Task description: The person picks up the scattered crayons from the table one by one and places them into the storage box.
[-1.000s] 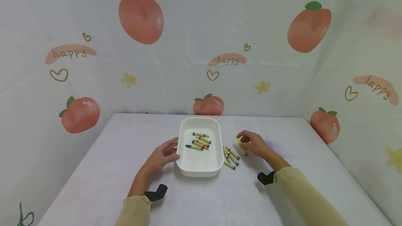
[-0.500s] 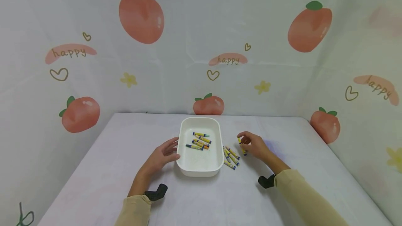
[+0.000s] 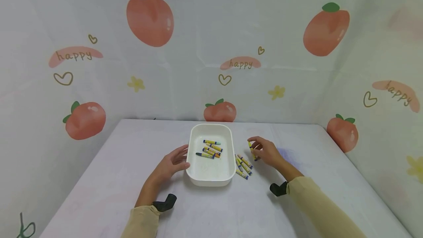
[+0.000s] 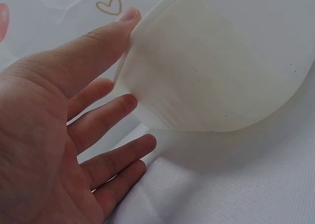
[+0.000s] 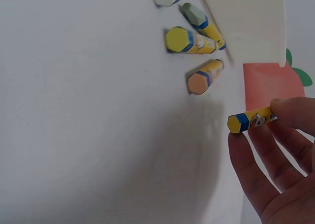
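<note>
A white plastic tub stands in the middle of the head view, with several crayons lying in it. At its left side is my left hand, fingers extended and touching the wall; the left wrist view shows the thumb at the rim. My right hand pinches a yellow-wrapped crayon with a blue band between thumb and fingers, right of the tub. In the right wrist view its yellow end faces the camera. Beside the tub's right wall lie several more crayons on the table.
A white cloth covers the table. Behind it hangs a pale backdrop printed with fruit, hearts and words. A faint purple stain marks the cloth near my right wrist.
My right hand has risen slightly with the pinched crayon and shifted a little toward the tub. The left hand and the tub stay put.
</note>
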Motion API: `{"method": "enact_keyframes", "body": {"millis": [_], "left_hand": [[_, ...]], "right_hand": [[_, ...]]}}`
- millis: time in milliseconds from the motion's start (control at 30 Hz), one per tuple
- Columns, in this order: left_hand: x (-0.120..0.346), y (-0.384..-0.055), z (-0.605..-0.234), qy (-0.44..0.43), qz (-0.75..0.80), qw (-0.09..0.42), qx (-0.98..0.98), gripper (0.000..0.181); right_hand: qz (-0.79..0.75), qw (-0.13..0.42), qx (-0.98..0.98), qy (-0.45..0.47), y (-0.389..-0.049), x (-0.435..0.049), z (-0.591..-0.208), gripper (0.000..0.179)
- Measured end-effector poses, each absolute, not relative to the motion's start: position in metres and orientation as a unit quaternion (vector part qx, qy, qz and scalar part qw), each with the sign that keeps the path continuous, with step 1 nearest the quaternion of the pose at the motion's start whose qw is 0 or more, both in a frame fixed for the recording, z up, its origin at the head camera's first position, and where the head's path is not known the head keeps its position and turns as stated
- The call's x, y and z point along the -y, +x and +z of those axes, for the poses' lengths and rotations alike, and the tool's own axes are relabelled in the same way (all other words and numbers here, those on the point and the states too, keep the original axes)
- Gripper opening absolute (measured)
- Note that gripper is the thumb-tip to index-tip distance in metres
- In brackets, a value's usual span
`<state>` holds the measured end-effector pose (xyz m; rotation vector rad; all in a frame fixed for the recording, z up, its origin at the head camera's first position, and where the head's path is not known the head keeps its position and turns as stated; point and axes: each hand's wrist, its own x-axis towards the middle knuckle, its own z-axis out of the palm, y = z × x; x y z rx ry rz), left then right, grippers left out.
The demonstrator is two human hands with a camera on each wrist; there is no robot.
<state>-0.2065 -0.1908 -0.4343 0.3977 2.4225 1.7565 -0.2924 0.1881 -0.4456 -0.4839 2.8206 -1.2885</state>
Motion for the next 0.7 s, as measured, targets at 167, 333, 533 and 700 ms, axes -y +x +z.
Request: {"method": "enact_keyframes", "body": {"millis": [167, 333, 533, 700], "left_hand": [[0.190, -0.205, -0.432, 0.130, 0.578, 0.061, -0.803, 0.070], [0.190, -0.204, -0.432, 0.132, 0.587, 0.063, -0.797, 0.069], [0.190, -0.205, -0.432, 0.134, 0.586, 0.065, -0.797, 0.070], [0.191, -0.205, -0.432, 0.137, 0.587, 0.065, -0.795, 0.070]], "right_hand": [[-0.413, 0.003, -0.895, -0.169, -0.298, -0.181, -0.438, 0.041], [-0.416, -0.005, -0.892, -0.176, -0.303, -0.170, -0.427, 0.040], [-0.423, -0.010, -0.887, -0.184, -0.307, -0.155, -0.416, 0.039], [-0.424, -0.011, -0.885, -0.192, -0.314, -0.144, -0.409, 0.040]]}}
